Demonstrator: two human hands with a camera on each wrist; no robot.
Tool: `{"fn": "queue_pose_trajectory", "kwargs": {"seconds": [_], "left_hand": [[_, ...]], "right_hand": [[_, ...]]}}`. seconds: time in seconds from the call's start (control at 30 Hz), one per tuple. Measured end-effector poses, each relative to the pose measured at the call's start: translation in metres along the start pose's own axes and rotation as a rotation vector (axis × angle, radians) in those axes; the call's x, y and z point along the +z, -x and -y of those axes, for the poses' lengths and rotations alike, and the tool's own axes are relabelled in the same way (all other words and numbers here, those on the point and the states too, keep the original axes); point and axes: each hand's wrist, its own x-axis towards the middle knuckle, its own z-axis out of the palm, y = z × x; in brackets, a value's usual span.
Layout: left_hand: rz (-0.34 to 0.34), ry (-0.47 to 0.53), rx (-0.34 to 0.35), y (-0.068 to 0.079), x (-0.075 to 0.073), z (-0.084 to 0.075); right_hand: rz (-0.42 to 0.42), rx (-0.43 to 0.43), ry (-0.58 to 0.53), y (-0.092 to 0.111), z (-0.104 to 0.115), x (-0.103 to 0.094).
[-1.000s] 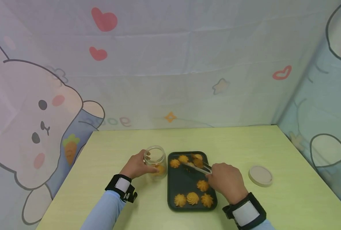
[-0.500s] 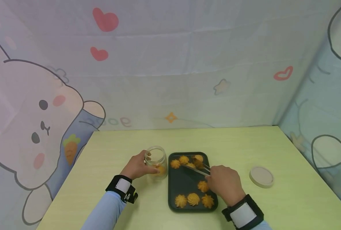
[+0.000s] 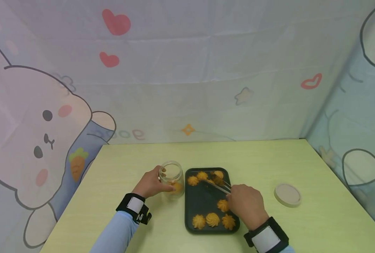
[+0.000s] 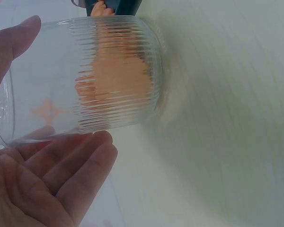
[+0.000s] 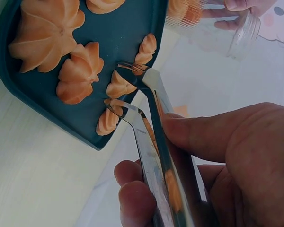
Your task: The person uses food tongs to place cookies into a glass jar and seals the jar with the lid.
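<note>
My left hand (image 3: 152, 182) holds a clear glass jar (image 3: 171, 168), upright on the table, with thumb and fingers around its sides. In the left wrist view, golden swirled cookies (image 4: 118, 78) lie at the bottom of the jar, behind ribbed glass. My right hand (image 3: 246, 203) grips metal tongs (image 5: 154, 127) over the far end of a dark baking tray (image 3: 200, 202). The tongs' two tips stand apart on either side of a cookie (image 5: 119, 86) on the tray. More cookies (image 3: 213, 219) lie at the tray's near end.
A pale round lid (image 3: 287, 194) lies on the table to the right of the tray. The light yellow table (image 3: 137, 151) ends at a cartoon-printed cloth (image 3: 175, 105) behind it. Jar and tray stand close side by side.
My right hand has come slightly nearer and lower, with the tongs' tips staying among the cookies at the tray's far end. The left hand and jar have not visibly moved.
</note>
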Motion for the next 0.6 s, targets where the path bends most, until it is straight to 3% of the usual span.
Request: {"fn": "queue_pose_trajectory", "kwargs": {"seconds": [0.33, 0.6], "left_hand": [[-0.001, 0.001, 0.003, -0.0014, 0.0010, 0.0008], [0.000, -0.003, 0.003, -0.0012, 0.0010, 0.0022]], "right_hand": [[-0.024, 0.009, -0.002, 0.0011, -0.0003, 0.0003], [0.008, 0.014, 0.005, 0.0019, -0.0022, -0.0013]]}}
